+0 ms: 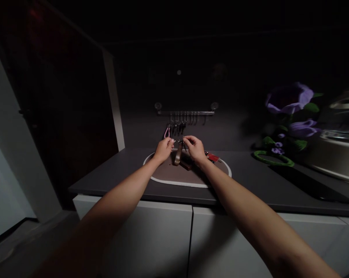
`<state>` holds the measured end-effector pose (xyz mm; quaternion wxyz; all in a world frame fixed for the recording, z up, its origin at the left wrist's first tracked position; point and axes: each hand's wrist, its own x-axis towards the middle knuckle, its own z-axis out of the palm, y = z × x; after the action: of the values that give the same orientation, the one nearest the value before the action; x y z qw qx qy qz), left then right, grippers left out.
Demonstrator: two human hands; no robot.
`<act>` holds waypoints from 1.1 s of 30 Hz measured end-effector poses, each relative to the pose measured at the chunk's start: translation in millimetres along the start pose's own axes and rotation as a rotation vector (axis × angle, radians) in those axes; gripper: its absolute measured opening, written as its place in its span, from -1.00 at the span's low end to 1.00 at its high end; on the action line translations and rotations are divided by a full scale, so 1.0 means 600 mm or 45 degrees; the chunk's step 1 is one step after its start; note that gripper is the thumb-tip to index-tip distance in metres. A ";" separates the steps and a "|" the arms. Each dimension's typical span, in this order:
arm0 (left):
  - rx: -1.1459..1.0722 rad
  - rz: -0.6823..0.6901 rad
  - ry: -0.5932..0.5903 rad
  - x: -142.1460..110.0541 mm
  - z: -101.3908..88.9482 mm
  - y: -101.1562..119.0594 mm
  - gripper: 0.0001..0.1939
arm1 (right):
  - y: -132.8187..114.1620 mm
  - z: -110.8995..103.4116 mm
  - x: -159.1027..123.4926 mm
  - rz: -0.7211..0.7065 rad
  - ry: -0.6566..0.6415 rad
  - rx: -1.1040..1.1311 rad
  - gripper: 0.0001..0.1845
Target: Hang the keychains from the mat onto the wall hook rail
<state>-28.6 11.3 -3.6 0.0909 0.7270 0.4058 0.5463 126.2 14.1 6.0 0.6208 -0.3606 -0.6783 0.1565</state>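
Note:
Both my hands are raised over an oval tray [188, 181] with a white rim on a dark counter. My left hand [163, 149] and my right hand [195, 148] each pinch part of a key ring [179, 143] between them. A brown leather strap [178, 156] hangs down from the ring. Under my right hand lie a dark brown item and a small red item [213, 156] on the tray. Behind my hands, a metal hook rail [186, 113] on the wall carries several keys and a pink carabiner [166, 132].
The scene is dim. Purple artificial flowers [290, 100] with green leaves stand at the right of the counter [110, 175], beside a metal pot [336, 150]. A long dark flat object [310, 185] lies on the counter. White cabinet doors [151, 239] sit below.

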 end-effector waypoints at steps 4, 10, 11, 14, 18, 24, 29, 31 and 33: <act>0.127 0.080 -0.052 -0.004 0.000 0.006 -0.77 | -0.005 -0.003 -0.001 0.000 0.001 0.049 -0.69; 0.323 0.169 -0.134 -0.009 0.008 0.012 -0.77 | -0.002 -0.005 0.000 0.009 0.009 0.100 -0.69; 0.352 0.175 -0.140 -0.009 0.010 0.012 -0.76 | 0.001 -0.005 0.000 0.010 0.015 0.107 -0.69; 0.429 0.181 -0.140 -0.010 0.013 0.010 -0.72 | 0.007 -0.007 0.003 0.010 0.040 0.126 -0.68; 0.512 0.143 -0.119 -0.012 0.014 0.005 -0.72 | 0.008 -0.011 0.004 0.049 0.069 0.144 -0.67; 0.544 0.120 -0.094 -0.014 0.015 -0.001 -0.72 | -0.018 -0.015 -0.005 0.204 0.100 0.328 -0.71; 0.558 0.103 -0.074 -0.012 0.019 -0.008 -0.72 | -0.031 -0.019 0.010 0.347 0.128 0.442 -0.73; 0.551 0.111 -0.082 -0.011 0.022 -0.011 -0.72 | -0.031 -0.022 0.029 0.377 0.149 0.443 -0.71; 0.539 0.122 -0.095 -0.010 0.025 -0.013 -0.71 | -0.027 -0.025 0.052 0.378 0.171 0.420 -0.70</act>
<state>-19.5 16.8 -18.1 -0.0748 0.7681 0.4728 0.4254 136.7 20.6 42.3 0.6854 -0.3596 -0.5401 0.3304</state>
